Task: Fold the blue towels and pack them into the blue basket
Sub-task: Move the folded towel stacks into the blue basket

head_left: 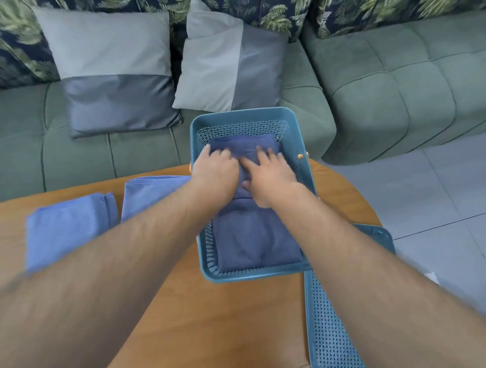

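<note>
The blue basket (241, 117) stands on the round wooden table, reaching over its far edge. Two folded dark blue towels lie inside it: one in the far half (245, 144), one in the near half (257, 238). My left hand (215, 170) and my right hand (268, 176) lie side by side inside the basket, fingers spread and pressing down on the far towel. Two lighter blue towels lie on the table left of the basket: one (62, 227) near the left edge, another (147, 190) partly hidden under my left forearm.
The perforated blue basket lid (332, 337) lies at the table's (216, 318) right front edge. A green sofa (385, 78) with two grey cushions (109, 67) stands behind the table. Grey tiled floor (448, 196) shows on the right.
</note>
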Demonstrator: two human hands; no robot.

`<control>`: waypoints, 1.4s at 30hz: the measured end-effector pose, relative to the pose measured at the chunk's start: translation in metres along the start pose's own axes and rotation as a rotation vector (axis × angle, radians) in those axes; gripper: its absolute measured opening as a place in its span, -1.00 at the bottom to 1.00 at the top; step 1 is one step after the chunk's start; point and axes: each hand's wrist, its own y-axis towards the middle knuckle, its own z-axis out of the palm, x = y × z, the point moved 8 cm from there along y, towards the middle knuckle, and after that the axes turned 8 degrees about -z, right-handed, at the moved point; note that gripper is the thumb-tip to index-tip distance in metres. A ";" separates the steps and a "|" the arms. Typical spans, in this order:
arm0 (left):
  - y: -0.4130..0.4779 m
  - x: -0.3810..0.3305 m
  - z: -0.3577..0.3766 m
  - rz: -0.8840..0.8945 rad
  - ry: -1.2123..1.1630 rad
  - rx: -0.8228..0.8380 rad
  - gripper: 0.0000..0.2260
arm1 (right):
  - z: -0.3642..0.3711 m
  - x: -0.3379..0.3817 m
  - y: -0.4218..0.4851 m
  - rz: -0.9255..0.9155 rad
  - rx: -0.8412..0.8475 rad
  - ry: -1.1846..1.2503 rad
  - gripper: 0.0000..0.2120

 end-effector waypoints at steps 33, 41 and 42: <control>-0.129 0.188 0.202 -0.665 -1.267 0.079 -0.56 | 0.069 0.203 0.010 0.327 -0.205 0.414 -0.67; -0.121 0.183 0.189 -0.611 -1.455 0.109 -0.54 | 0.058 0.202 0.012 0.274 -0.184 0.447 -0.53; -0.123 0.183 0.185 -0.601 -1.486 0.111 -0.50 | 0.055 0.205 0.010 0.250 -0.185 0.484 -0.49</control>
